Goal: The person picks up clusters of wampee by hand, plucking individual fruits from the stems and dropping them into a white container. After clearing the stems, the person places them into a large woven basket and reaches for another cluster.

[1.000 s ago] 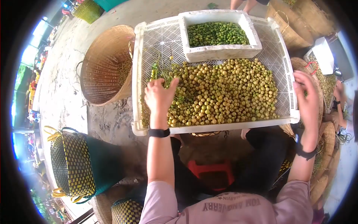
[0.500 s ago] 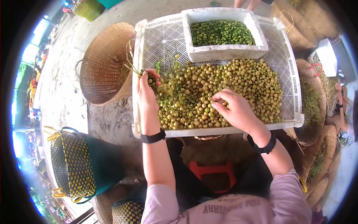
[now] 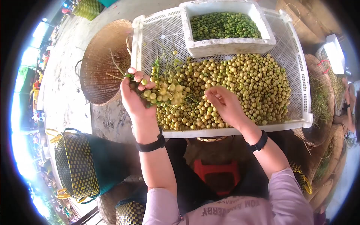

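Note:
My left hand [image 3: 135,99], over the left side of a white mesh tray [image 3: 240,131], is closed around the stems of a bunch of small round yellow-green fruit [image 3: 170,92]. Bare twig ends stick out past its fingers to the left, and the fruit hangs to the right of the palm. Over the heap of loose fruit [image 3: 258,90] in the tray is my right hand [image 3: 228,107], its thumb and fingers drawn together. Whether anything sits between those fingertips is hidden.
A white foam box [image 3: 232,47] of smaller dark green fruit stands on the tray's far side. Left of the tray is a large wicker basket [image 3: 99,63], with a checkered woven basket [image 3: 77,165] nearer. A red stool [image 3: 217,170] is below. Another person's arm [image 3: 349,107] shows at right.
My left hand has shifted slightly left and turned, bringing the fruit bunch more into view. My right hand has moved a little left over the heap. The view has tilted slightly.

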A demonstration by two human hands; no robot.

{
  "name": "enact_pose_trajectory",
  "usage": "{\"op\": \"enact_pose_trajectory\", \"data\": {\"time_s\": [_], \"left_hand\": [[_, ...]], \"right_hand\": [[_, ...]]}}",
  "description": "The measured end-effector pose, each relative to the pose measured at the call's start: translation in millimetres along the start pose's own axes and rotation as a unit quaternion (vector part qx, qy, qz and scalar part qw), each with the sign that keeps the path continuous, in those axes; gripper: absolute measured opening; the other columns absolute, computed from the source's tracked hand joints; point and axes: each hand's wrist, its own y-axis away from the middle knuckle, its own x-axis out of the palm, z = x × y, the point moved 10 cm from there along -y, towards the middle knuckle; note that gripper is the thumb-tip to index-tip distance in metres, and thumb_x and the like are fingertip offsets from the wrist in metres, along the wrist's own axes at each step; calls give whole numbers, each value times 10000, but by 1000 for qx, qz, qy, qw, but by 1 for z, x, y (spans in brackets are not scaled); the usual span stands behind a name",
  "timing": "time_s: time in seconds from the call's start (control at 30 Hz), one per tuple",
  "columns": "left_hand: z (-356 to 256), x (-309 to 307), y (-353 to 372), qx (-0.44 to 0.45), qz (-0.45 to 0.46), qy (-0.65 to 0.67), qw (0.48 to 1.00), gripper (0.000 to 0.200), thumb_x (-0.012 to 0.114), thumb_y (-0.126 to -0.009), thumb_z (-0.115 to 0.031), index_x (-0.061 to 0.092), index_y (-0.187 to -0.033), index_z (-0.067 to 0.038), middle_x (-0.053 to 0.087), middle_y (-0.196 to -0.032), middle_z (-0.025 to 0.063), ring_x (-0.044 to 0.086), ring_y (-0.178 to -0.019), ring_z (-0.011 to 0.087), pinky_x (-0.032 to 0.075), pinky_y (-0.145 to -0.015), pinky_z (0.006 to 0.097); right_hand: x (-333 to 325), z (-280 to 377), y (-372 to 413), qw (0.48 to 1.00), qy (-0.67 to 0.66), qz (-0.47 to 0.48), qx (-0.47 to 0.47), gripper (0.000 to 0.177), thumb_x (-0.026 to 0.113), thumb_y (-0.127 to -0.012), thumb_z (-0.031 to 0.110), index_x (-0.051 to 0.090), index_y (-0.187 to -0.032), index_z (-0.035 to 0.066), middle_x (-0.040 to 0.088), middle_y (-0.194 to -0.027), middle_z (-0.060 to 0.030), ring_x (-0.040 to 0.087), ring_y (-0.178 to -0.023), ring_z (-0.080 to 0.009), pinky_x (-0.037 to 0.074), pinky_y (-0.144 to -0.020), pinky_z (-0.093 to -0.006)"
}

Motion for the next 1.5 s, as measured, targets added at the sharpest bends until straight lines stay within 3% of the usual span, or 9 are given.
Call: {"op": "enact_pose_trajectory", "data": {"time_s": [0.1,0.2,0.5,0.73,0.83,0.97,1.23,1.37,1.5], "left_hand": [[34,31,8,-101,68,148,981,129,400,-948,-172,499,-956,-90,432,-761,-21,383,-616,58,375,-555,200],[65,52,13,-140,91,150,975,137,388,-960,-174,494,-916,-99,428,-754,-31,362,-594,54,367,-537,201],[135,57,15,-185,43,143,971,194,339,-997,-212,475,-901,-113,429,-742,-26,374,-604,64,363,-539,212],[158,53,15,-225,16,221,949,200,321,-993,-206,470,-902,-109,428,-733,-25,385,-600,66,372,-525,203],[160,52,12,-223,7,225,948,189,322,-975,-175,473,-889,-100,429,-727,-24,390,-595,68,381,-514,205],[161,53,11,-214,4,210,954,186,330,-972,-167,478,-882,-100,427,-717,-28,388,-586,63,376,-509,200],[152,53,7,-213,20,228,950,201,317,-987,-176,478,-895,-100,432,-717,-30,381,-563,50,373,-506,190],[159,62,15,-234,19,213,948,201,337,-992,-188,476,-870,-109,419,-699,-37,366,-554,49,352,-488,188],[162,63,18,-226,14,183,957,188,343,-987,-180,475,-873,-111,415,-706,-43,352,-551,44,334,-481,189]], "right_hand": [[11,-6,-5,966,-240,60,76,318,513,-980,339,594,-1130,70,617,-970,29,561,-820,-61,457,-708,-213],[14,-8,-6,921,-365,75,111,344,467,-992,369,587,-1144,85,606,-989,22,544,-831,-57,449,-691,-208],[-31,7,-2,982,-186,21,18,189,628,-926,242,588,-926,57,548,-752,51,488,-608,-16,375,-535,-180],[-23,-35,5,804,-569,13,171,213,543,-967,272,585,-1075,93,569,-816,68,491,-674,-20,392,-608,-176],[-30,-30,7,799,-573,24,180,234,538,-969,294,568,-1045,74,543,-798,63,464,-659,-21,384,-598,-171],[-39,-23,7,934,-338,34,112,199,572,-956,278,553,-969,80,487,-755,69,416,-611,-7,342,-521,-163],[-51,-31,5,844,-515,12,152,272,503,-968,345,579,-928,87,552,-777,35,437,-600,-21,347,-508,-171],[-43,-33,9,920,-344,53,179,338,515,-964,412,583,-901,88,492,-732,78,406,-612,-10,334,-526,-173],[-31,-19,7,927,-350,85,103,172,618,-931,280,598,-911,110,501,-713,94,378,-588,13,289,-520,-148]]}}
